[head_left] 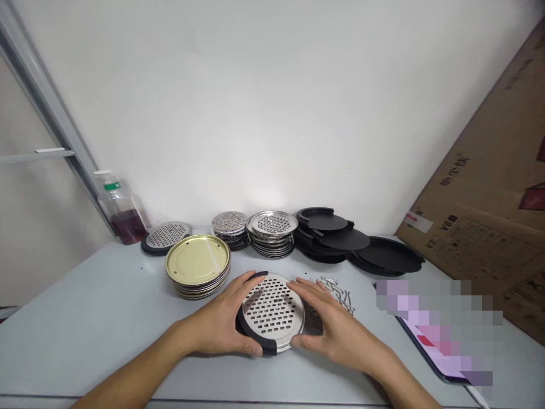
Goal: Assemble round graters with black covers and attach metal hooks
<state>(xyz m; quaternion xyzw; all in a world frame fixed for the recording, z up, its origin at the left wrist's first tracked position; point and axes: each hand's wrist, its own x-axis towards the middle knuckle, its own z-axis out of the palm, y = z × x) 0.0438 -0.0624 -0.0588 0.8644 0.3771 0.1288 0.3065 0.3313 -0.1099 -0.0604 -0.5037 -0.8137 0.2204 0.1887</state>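
Between my two hands, near the middle of the table, lies a round perforated metal disc (272,304) with a black rim piece (269,347) around its left side. My left hand (219,321) wraps that black side, thumb at the front and fingers at the back. My right hand (326,318) curves round the bare metal edge on the right, its thumb near the front edge and its fingers on the far edge. Just behind my right hand are several small bent wire pieces (340,292). A dark patch beside the disc is partly hidden by that hand.
Gold-coloured round tins (198,259) are stacked at left, before another black-rimmed disc (167,236). Behind stand perforated disc stacks (272,224) and black round parts (336,238). A bottle of dark red liquid (128,221) is back left; a phone (434,335) and cardboard box (481,210) are right.
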